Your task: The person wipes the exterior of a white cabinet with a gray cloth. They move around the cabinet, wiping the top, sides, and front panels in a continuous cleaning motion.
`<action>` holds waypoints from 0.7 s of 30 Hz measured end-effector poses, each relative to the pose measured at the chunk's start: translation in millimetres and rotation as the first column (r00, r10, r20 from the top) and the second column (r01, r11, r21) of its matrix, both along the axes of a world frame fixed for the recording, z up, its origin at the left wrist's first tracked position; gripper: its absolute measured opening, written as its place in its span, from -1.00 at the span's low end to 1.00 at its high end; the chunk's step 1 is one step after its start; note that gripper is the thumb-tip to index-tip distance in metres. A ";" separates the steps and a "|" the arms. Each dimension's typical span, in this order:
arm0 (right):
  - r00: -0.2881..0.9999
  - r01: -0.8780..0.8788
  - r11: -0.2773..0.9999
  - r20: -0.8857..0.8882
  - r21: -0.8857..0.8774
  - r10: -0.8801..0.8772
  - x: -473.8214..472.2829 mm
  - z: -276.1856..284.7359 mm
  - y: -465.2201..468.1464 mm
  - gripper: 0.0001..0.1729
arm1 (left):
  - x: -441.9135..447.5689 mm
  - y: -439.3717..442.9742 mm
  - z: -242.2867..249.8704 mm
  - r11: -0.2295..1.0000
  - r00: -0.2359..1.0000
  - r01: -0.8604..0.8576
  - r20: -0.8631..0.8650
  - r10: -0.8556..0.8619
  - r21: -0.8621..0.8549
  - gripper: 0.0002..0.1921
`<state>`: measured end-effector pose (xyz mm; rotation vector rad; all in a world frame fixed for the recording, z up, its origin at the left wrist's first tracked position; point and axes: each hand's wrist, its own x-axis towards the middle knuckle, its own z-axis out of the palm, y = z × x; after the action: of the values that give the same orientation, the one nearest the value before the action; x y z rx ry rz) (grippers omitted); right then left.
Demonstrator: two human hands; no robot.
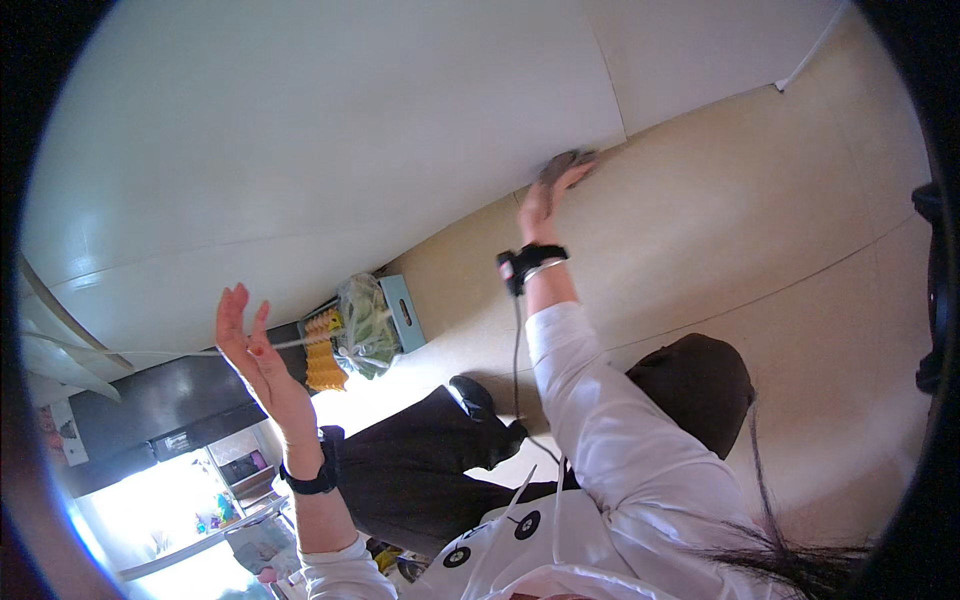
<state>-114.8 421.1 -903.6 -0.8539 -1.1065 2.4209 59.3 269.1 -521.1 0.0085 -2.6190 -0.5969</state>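
My right hand (pixel 541 204) presses a dark grey cloth (pixel 559 166) with fingers stretched out. The cloth lies at the seam where a smooth white panel (pixel 360 135) meets the beige tiled floor (pixel 712 240). A black wrist strap with a small device and a cable is on that arm. Raised off to the left, my left hand (pixel 262 364) has its fingers apart and nothing in it. A thin white cord (pixel 157 352) crosses the view at that hand; whether they touch I cannot tell.
Beside the white panel stand a blue-grey box (pixel 407 313), a clear plastic bag of green vegetables (pixel 367 330) and an orange egg tray (pixel 324 360). My knee (pixel 697 390) in dark trousers is bent over the floor. A bright window (pixel 154 510) lies at lower left.
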 end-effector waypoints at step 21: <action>0.915 -0.348 0.766 -0.017 -0.541 0.404 94.0 -57.3 -237.7 -0.22 | 23.3 53.2 42.5 0.997 0.968 -0.050 0.250 0.035 0.051 -0.25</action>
<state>-20.8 183.4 -960.9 -0.9986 -0.6704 3.1446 82.6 322.3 -478.6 0.1676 -2.8334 -0.6957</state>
